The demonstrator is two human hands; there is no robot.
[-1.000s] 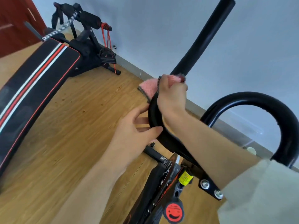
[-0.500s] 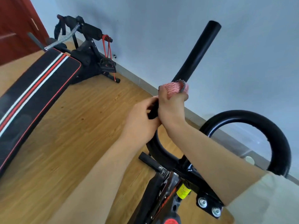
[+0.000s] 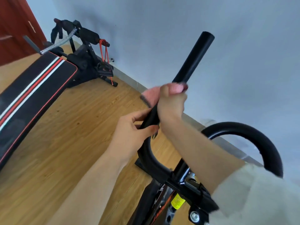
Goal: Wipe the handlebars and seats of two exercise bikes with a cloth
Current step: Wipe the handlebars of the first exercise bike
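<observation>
My right hand [image 3: 171, 103], squeezed around the pink cloth [image 3: 151, 95], has slid up the bar [image 3: 193, 60] at mid-frame while my left hand [image 3: 129, 133] pinches it below, so less is left to wipe.

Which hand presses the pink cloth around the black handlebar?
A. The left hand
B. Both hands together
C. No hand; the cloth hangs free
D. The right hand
D. The right hand is closed around the handlebar with the pink cloth sticking out from under it, while the left hand only grips the bare bar lower down, without any cloth.
</observation>
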